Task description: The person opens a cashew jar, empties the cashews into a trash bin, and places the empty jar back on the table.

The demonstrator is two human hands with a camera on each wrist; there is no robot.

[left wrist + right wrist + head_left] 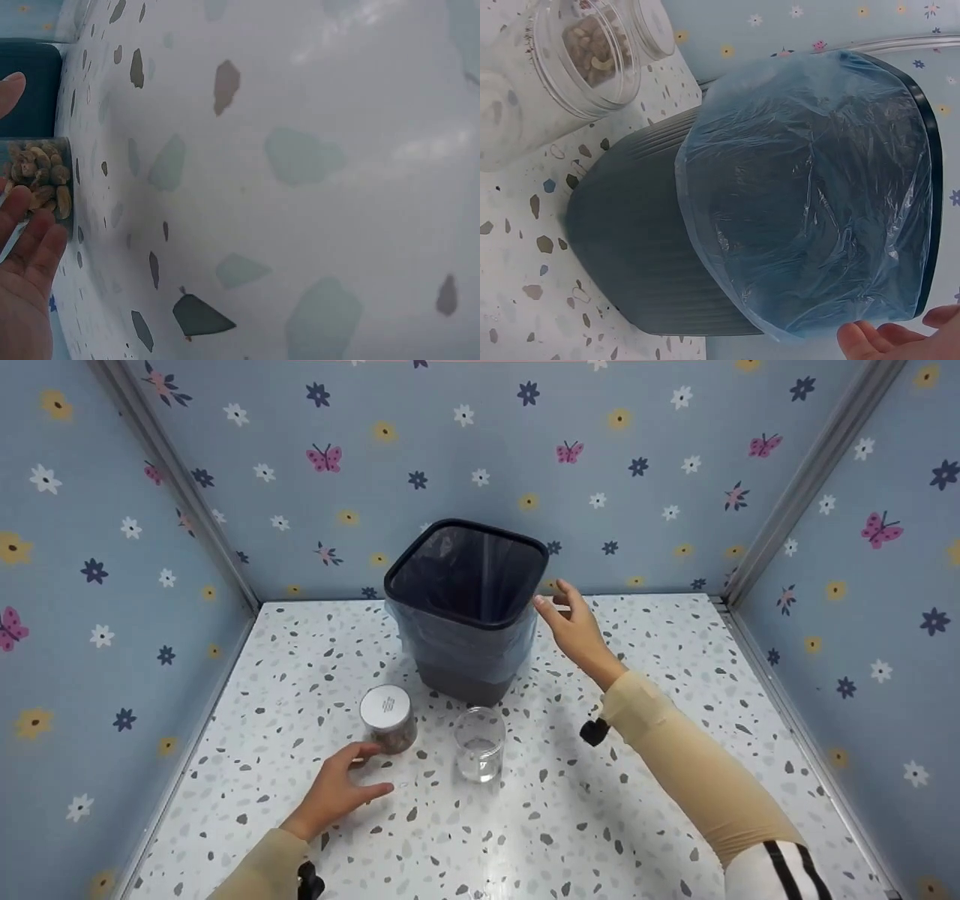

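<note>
Here, left grip (334, 793) was spread beside lidded jar (388, 709) of nuts (41, 174), contact unclear. Right grip (577, 636), likewise loosely spread, hovered by right side of bin (461, 684), touch uncertain. Clear jar (480, 748) stood upright on table (562, 847), in front of bin. Risks: careless leftward-hand sweep could have toppled clear jar; snag, pulled liner (466, 649) loose.

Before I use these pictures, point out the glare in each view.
Head: glare whitens the table near the picture's bottom; left wrist: pale streaks toward the right side, away from the left hand; right wrist: small bright glints on the creased blue bag.
</note>
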